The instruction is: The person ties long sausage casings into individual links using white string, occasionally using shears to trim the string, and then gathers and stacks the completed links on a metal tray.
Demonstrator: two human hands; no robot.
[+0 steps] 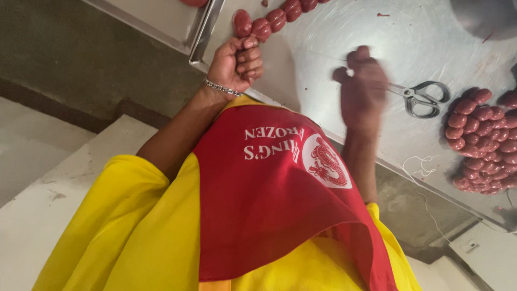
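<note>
A chain of red sausage links [269,20] lies across the steel table [420,43]. My left hand [237,62], with a silver bracelet on the wrist, is closed in a fist at the chain's near end, thumb against the last link. My right hand [363,89] is blurred by motion and held over the table, fingers pinched on a thin white string [326,55] that runs toward the left hand. A pair of scissors [423,98] lies on the table just right of my right hand. My yellow shirt and red apron [269,205] fill the lower view.
A heap of tied red sausage links [482,140] sits at the table's right side. A metal tray rim [207,27] borders the table at upper left. Loose white string [425,167] hangs over the table's near edge. A dark round object [484,16] sits at top right.
</note>
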